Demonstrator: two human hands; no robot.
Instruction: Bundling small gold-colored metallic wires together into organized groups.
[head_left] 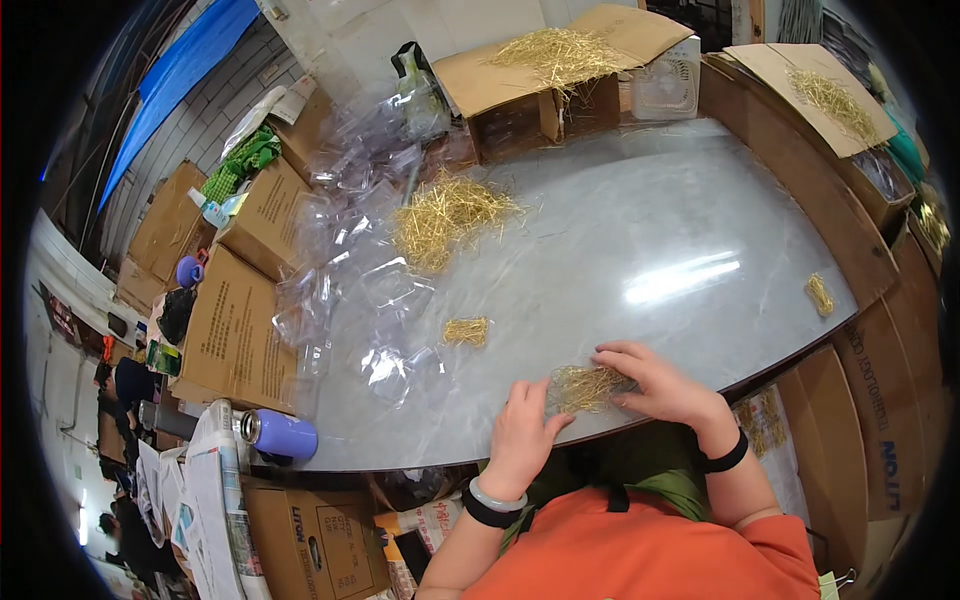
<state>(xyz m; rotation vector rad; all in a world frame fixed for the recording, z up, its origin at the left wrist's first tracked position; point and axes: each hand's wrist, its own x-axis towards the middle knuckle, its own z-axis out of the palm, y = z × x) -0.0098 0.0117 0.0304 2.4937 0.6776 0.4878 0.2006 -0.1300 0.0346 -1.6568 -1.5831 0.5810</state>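
At the table's near edge lies a small bundle of thin golden strands (585, 388), loosely rectangular, between my two hands. My left hand (525, 432) is at its left end, with fingers pointing away from me and the thumb at the near corner. Around the right end curves my right hand (655, 385), its fingers at the far corner and its thumb at the near one. Whether clear plastic lies beneath the strands I cannot tell. A similar small golden bundle (465, 331) rests farther left, and another bundle (820, 295) lies near the right edge. Behind them is a large loose golden heap (450, 220).
Clear plastic boxes (350, 250) crowd the left of the grey table (620, 230). A purple bottle (282, 434) stands at the near left corner. Cardboard boxes (235, 320) line the left side; more golden strands (560, 55) top cardboard at the back. A wooden rim (810, 190) borders the right.
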